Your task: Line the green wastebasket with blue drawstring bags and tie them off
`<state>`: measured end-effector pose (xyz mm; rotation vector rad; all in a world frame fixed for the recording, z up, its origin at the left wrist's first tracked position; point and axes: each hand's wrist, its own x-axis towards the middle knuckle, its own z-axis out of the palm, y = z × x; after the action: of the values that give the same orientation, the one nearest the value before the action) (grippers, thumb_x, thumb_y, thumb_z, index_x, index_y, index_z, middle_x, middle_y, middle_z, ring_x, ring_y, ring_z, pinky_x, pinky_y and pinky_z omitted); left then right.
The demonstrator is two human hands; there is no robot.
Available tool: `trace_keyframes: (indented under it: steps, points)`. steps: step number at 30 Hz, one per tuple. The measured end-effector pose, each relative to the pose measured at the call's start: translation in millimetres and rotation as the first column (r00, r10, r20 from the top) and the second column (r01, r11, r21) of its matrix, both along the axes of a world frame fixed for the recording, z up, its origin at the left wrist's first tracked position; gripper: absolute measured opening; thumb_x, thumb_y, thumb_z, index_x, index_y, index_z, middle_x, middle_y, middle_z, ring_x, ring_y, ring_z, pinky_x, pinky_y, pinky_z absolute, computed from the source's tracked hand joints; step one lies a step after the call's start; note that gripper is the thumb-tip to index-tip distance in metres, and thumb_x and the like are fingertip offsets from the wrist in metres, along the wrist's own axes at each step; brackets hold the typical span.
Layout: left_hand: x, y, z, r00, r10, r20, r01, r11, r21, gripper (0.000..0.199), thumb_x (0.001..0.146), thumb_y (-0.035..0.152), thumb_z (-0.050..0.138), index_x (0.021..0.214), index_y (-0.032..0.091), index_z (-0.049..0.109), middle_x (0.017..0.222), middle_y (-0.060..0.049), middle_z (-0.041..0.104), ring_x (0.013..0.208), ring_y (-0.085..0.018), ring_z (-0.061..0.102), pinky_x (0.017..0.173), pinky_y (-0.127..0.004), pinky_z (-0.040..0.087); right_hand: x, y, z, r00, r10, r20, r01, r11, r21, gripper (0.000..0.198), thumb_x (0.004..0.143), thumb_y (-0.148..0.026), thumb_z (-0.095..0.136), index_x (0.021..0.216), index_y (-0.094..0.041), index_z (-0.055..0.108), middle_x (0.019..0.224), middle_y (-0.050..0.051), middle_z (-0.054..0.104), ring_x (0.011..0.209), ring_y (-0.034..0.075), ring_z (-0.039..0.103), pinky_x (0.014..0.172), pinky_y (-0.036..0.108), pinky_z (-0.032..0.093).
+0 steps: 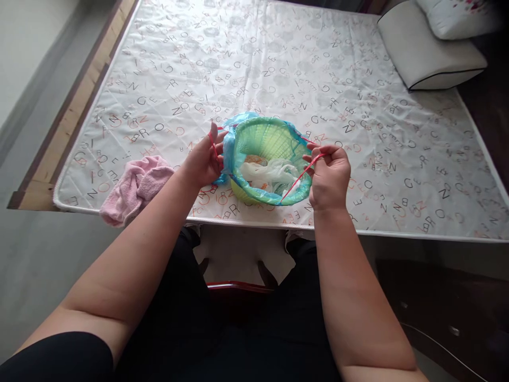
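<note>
A green trash basket (pixel 248 195) stands on the mattress, lined with a blue drawstring trash bag (pixel 229 151) folded over its rim. Inside lies crumpled white plastic (pixel 272 172) with some brownish waste beside it. At the left of the rim, my left hand (pixel 204 159) has a red drawstring (pixel 212 139) looped about its thumb and fingers. My right hand (pixel 329 172), on the other side, pinches the other red drawstring (pixel 300 176), which runs taut to the front of the rim.
A pink towel (pixel 137 188) lies at the front left of the letter-patterned mattress (pixel 191 69). Pillows (pixel 429 50) rest at the far right corner. The mattress's front edge runs just before my knees. A wooden bed frame edge (pixel 79 106) shows at left.
</note>
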<state>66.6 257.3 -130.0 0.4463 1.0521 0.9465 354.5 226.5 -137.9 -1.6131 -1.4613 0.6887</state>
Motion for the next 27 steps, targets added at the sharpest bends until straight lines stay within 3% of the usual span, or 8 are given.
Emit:
trace_keyframes:
  steps: [4,8,13,19,23,27]
  points:
    - [-1.9,-0.5,-1.7,0.998,0.063,0.023,-0.065,0.995,0.077,0.051,0.089,0.066,0.082,0.118,0.025,0.073,0.069,0.001,0.070,0.051,-0.011,0.064,0.048,-0.024,0.052,3.1,0.6,-8.6,0.989,-0.006,0.150,0.003,1.000,0.023,0.065,0.099,-0.084,0.046,0.118,-0.025,0.066,0.125,0.014,0.071,0.115,0.028,0.074,0.079,0.035,0.060]
    - [2.1,-4.2,4.5,0.998,0.054,-0.009,-0.053,0.996,0.072,0.050,0.092,0.061,0.080,0.127,0.026,0.071,0.083,-0.003,0.075,0.058,-0.014,0.072,0.051,-0.024,0.055,-1.7,-3.3,-1.5,0.979,0.053,0.196,-0.056,0.998,0.009,0.054,0.098,-0.076,0.057,0.115,-0.026,0.069,0.134,0.016,0.069,0.135,0.037,0.065,0.088,0.044,0.059]
    - [8.8,-11.5,7.2,0.997,-0.066,-0.041,0.069,0.995,0.065,0.054,0.090,0.052,0.085,0.137,0.030,0.069,0.105,-0.008,0.080,0.073,-0.022,0.080,0.059,-0.028,0.060,-16.5,-11.1,12.6,0.977,0.046,0.207,-0.050,0.999,0.016,0.034,0.105,-0.061,0.054,0.121,-0.034,0.068,0.142,0.013,0.066,0.146,0.036,0.057,0.096,0.050,0.057]
    - [13.9,-17.0,-5.4,0.966,-0.245,-0.080,0.255,0.952,0.168,0.060,0.090,0.045,0.087,0.147,0.038,0.068,0.125,-0.012,0.078,0.088,-0.029,0.083,0.065,-0.031,0.064,-29.0,-20.7,17.2,0.891,0.178,0.419,-0.218,0.975,0.049,0.032,0.106,-0.056,0.057,0.113,-0.028,0.070,0.159,0.015,0.056,0.164,0.042,0.033,0.118,0.064,0.045]
    - [17.0,-18.3,-15.3,0.945,-0.293,-0.146,0.321,0.917,0.238,0.069,0.092,0.046,0.086,0.157,0.042,0.061,0.129,-0.011,0.077,0.096,-0.027,0.082,0.073,-0.030,0.065,-31.9,-22.6,9.5,0.854,0.211,0.476,-0.272,0.960,0.062,0.030,0.108,-0.051,0.055,0.103,-0.026,0.070,0.156,0.013,0.063,0.162,0.042,0.037,0.128,0.070,0.029]
    - [16.6,-17.2,-25.7,0.919,-0.304,-0.252,0.379,0.859,0.344,0.073,0.099,0.055,0.076,0.166,0.046,0.049,0.137,-0.010,0.075,0.105,-0.026,0.080,0.079,-0.031,0.066,-30.4,-20.2,-1.4,0.897,0.261,0.356,-0.340,0.923,0.181,0.040,0.114,-0.051,0.040,0.097,-0.028,0.068,0.129,0.007,0.077,0.159,0.033,0.048,0.136,0.068,0.016]
